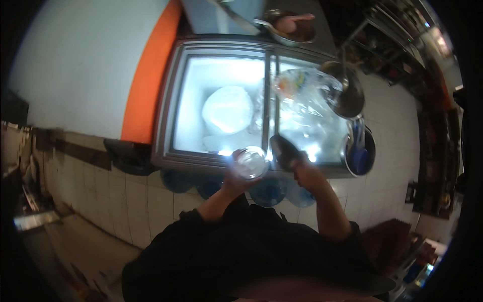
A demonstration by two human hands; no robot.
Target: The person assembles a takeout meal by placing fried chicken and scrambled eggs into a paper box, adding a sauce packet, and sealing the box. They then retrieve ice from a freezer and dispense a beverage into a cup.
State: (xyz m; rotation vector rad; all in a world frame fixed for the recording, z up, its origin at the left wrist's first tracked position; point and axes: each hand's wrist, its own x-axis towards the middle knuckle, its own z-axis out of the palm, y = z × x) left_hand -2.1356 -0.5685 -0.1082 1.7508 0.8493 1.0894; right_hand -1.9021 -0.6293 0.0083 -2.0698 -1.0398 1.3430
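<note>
A: Over an open chest freezer, the left hand clamps a clear plastic cup at the front rim. The right hand, at the cup's three o'clock, closes on a dark scoop.

B: And beyond?

A: A white tub sits at eleven o'clock, clear bags at one o'clock. Judging by this, the cup is best held level and close beside the scoop, so nothing drops onto the tiled floor.
</note>
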